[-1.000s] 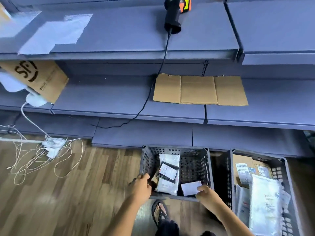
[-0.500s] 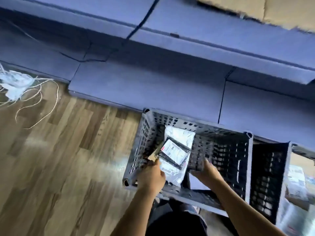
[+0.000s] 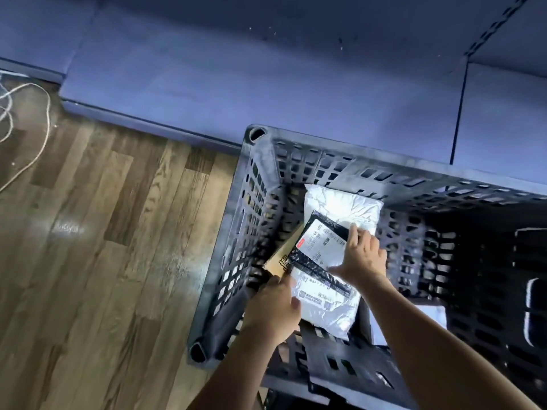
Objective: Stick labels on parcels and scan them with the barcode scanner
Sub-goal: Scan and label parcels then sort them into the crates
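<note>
A grey perforated crate [image 3: 257, 202] stands on the floor against the shelf base. Inside it lies a white poly mailer [image 3: 343, 205] with a printed label. A black parcel [image 3: 319, 270] with a white label lies across the mailer. A brown cardboard parcel [image 3: 281, 257] is wedged at the crate's left wall. My left hand [image 3: 272, 312] reaches in, its fingers curled at the near end of the cardboard parcel. My right hand [image 3: 362, 257] lies with spread fingers on the black parcel's label. The barcode scanner is out of view.
A white flat item [image 3: 414, 321] lies on the crate's bottom at the right, partly behind my right forearm. The blue shelf base [image 3: 266, 84] runs behind the crate. Loose white cords [image 3: 44, 113] lie on the wooden floor [image 3: 103, 261] at the far left.
The view has dropped closer over the crate. My right hand moved from the crate's near side up onto the black parcel. My left hand stays at the cardboard parcel.
</note>
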Motion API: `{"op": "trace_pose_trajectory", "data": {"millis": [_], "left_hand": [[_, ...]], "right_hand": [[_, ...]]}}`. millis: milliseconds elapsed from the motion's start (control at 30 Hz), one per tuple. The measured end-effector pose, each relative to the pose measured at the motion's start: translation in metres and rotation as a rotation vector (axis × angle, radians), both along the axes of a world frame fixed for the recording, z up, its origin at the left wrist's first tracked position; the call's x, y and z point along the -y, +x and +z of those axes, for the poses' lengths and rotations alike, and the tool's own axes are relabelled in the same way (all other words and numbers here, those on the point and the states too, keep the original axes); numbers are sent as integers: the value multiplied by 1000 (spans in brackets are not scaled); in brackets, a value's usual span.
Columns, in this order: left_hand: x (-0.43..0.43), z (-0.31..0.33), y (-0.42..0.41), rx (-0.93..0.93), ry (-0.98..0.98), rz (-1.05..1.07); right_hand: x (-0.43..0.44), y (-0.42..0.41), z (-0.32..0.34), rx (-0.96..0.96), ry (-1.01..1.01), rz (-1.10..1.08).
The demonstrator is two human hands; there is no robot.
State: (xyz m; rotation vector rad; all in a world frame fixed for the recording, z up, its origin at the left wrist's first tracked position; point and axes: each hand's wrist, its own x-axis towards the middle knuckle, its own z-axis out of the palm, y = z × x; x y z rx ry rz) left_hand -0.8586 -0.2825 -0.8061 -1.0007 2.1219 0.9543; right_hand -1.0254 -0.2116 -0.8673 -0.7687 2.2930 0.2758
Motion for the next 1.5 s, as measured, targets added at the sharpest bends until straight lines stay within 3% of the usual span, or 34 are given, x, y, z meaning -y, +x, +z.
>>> {"op": "trace_pose_trajectory", "data": {"millis": [100,200,300,433,600,733,967,1100,1300,1500], "left_hand": [[2,-6,5,31,19,21],[1,5,11,48,5,46],[-3,36,14,54,4,59],[-5,104,19,34,3,87],[9,220,20,-58,46,281],[33,332,30,-79,42,442],[76,502,22,-264,38,738],[100,583,4,-356,-4,730],[135,673,-29,-550,-105,644],[143,737,-70,-719,-165,601]], "right_hand": [[1,-2,-4,-82,42,33],[-3,-9,10,5,-61,5],[-13,-14,51,277,-276,-218],[-23,-11,144,630,-568,-721],[-24,-1,289,789,-678,-946],[-19,-4,407,897,-698,-857],[14,14,609,1036,-927,-703],[31,10,695,1011,-1048,-562],[52,-25,783,1021,-1323,-465],[60,-64,825,936,-1481,-452]]}}
